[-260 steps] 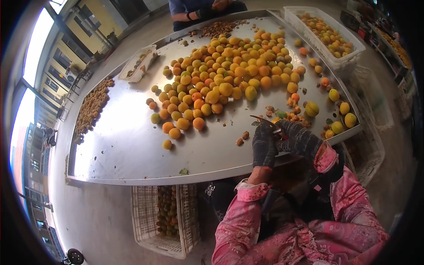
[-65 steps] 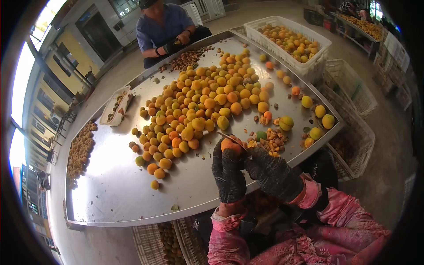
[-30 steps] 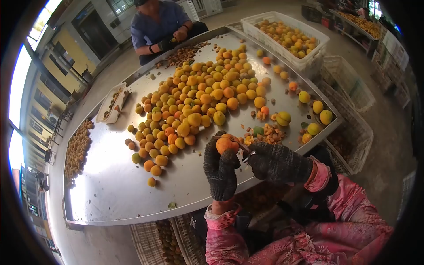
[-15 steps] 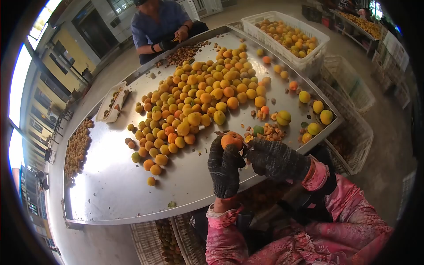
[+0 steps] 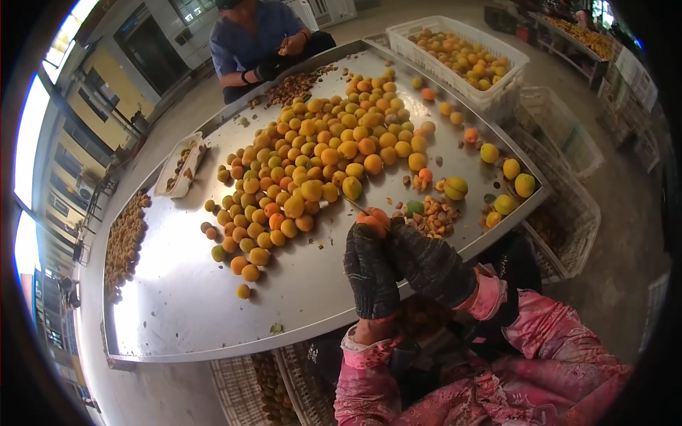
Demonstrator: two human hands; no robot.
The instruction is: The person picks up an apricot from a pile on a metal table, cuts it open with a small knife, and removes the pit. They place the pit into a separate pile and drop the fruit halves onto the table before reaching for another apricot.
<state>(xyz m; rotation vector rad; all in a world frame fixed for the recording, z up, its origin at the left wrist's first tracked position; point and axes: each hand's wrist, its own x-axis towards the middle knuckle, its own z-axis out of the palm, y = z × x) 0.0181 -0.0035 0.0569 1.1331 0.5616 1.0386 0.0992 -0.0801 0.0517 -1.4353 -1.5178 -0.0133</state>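
My left hand [image 5: 371, 277], in a dark knitted glove, is closed around an orange apricot [image 5: 374, 221] held up over the table's near side. My right hand [image 5: 435, 264], gloved alike, presses against the apricot from the right with its fingers curled. A thin knife-like tool [image 5: 355, 206] pokes out past the fruit at upper left; its handle is hidden in my right hand. Beyond my hands a big pile of apricots [image 5: 312, 153] covers the middle of the metal table [image 5: 192, 298]. Just past my right hand lie apricot scraps and pits [image 5: 435, 216].
Across the table a person [image 5: 259, 42] handles fruit beside a heap of pits [image 5: 295, 89]. A white crate of apricots [image 5: 455, 25] stands at the back right. A shallow tray [image 5: 181, 167] and more pits [image 5: 126, 234] lie at left. Loose apricots [image 5: 524, 186] line the right edge.
My right hand has come in left against the apricot, closing the gap between my hands. My left hand has turned slightly and shifted right. The thin tool shows more at upper left.
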